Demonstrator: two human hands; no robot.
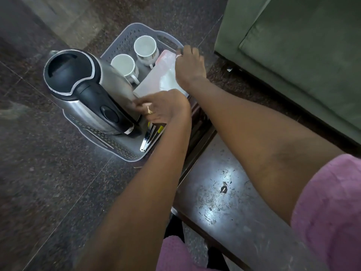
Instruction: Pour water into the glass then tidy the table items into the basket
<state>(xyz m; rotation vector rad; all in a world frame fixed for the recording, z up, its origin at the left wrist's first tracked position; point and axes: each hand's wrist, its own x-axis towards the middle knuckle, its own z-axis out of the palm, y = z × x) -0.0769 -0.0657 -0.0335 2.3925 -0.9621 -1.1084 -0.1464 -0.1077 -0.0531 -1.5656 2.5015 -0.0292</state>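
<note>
A grey perforated basket (125, 39) sits on the dark floor. Inside it stand a steel kettle (84, 89) with a black lid and handle, and two white cups (125, 66) (145, 47). A white plastic-wrapped packet (156, 81) lies tilted at the basket's right side. My right hand (188, 65) pinches the packet's far corner. My left hand (166, 108), wearing a ring, grips its near edge next to the kettle's base. Several utensils (150, 135) lie in the basket below my left hand.
A dark scuffed low table (224, 192) stands right of the basket, under my right arm. A green sofa (293, 45) fills the upper right. Dark speckled floor surrounds the basket on the left.
</note>
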